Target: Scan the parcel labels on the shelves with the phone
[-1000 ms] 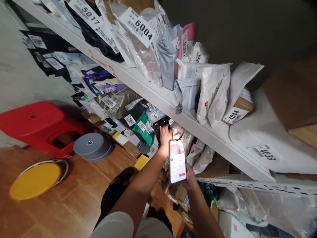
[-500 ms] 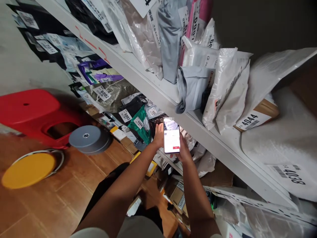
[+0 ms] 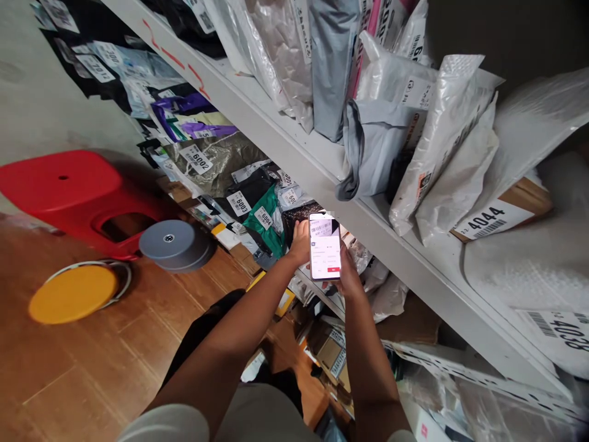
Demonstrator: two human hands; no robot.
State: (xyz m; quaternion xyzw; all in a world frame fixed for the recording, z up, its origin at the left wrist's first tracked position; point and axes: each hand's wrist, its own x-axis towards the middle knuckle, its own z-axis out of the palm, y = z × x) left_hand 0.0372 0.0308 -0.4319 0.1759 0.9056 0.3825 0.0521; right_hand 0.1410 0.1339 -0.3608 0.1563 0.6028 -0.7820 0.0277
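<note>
My right hand (image 3: 348,270) grips a smartphone (image 3: 325,252) upright in front of the lower shelf. A label with a barcode shows at the top of its lit screen, with text and a red button below. Beside the phone, my left hand (image 3: 301,240) reaches to a dark shiny parcel bag (image 3: 294,218), its fingers stretched out against it; the fingertips are partly hidden. Just left of it lie a green parcel bag (image 3: 267,224) labelled 6004 and a black one (image 3: 243,190) labelled 6003.
A white shelf edge (image 3: 276,153) runs diagonally above my hands, with bagged parcels and a box labelled 4044 (image 3: 506,212) on it. To the left stand a red stool (image 3: 59,178), a grey round stool (image 3: 172,242) and a yellow-topped round thing (image 3: 76,294). Cartons (image 3: 331,356) lie below.
The phone's screen now shows a barcode label more clearly and added lines of text. The view has shifted a little; both hands keep about the same place at the parcels.
</note>
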